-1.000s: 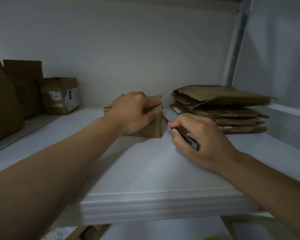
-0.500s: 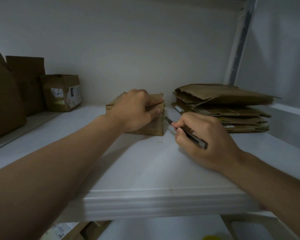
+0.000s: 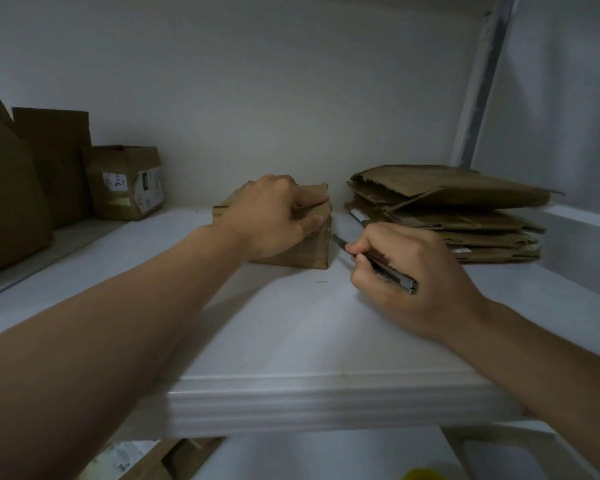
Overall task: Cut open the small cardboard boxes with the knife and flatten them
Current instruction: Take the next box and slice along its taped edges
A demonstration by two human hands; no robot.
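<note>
A small brown cardboard box (image 3: 310, 251) sits on the white shelf (image 3: 291, 323) near the back wall. My left hand (image 3: 274, 216) lies over its top, fingers curled round the right upper edge. My right hand (image 3: 413, 275) grips a slim metal utility knife (image 3: 381, 268) like a pen. The blade tip points at the box's right side, near its lower front corner. Whether the tip touches the cardboard is hard to tell. A stack of flattened boxes (image 3: 447, 216) lies just right of the box.
Several unflattened cardboard boxes stand at the left, one with white labels (image 3: 125, 181). A metal upright (image 3: 478, 81) rises at the back right. The shelf's front edge (image 3: 309, 400) runs below my forearms, with more cardboard (image 3: 146, 459) on the level beneath.
My right hand and the knife have shifted slightly right and back from the box's right face. My left hand stays on the box.
</note>
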